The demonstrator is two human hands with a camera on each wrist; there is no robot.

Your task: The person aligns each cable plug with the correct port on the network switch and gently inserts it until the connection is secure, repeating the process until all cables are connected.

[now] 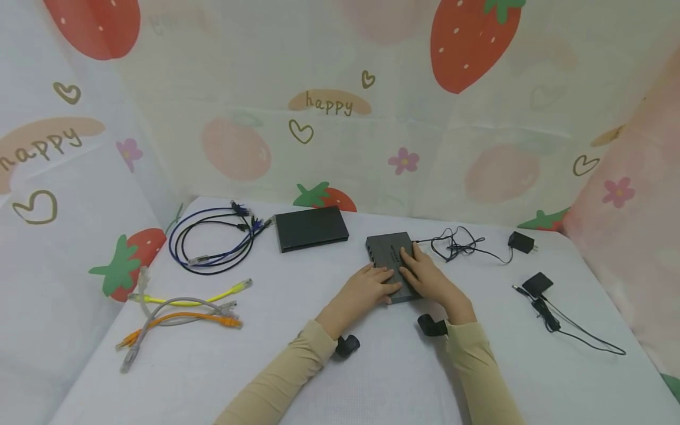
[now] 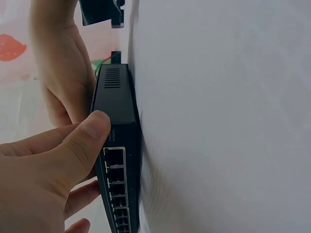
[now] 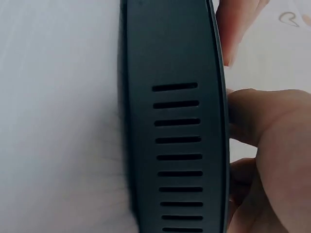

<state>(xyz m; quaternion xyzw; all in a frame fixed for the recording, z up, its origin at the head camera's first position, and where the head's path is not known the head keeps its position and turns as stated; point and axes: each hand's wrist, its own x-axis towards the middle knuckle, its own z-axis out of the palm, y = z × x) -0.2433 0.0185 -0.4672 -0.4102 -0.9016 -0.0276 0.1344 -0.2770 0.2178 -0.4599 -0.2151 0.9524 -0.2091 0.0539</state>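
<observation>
While the flat, dark-grey, rectangular network box (image 1: 392,252) lies on the white cloth-covered tabletop (image 1: 388,383), the left hand (image 1: 365,289) and right hand (image 1: 432,280) rest on it, fingers extended (left thumb against its corner), apparently to hold it steady.

Network switch (image 1: 382,251) partly hidden under left hand (image 1: 363,290) and right hand (image 1: 431,278); top lettering (image 1: 394,254) too small to read. Its ends outside right wrist view. Row of ports (image 2: 118,189) cut off by left wrist view's bottom edge. Both sleeves (image 1: 278,378) cut off.
</observation>
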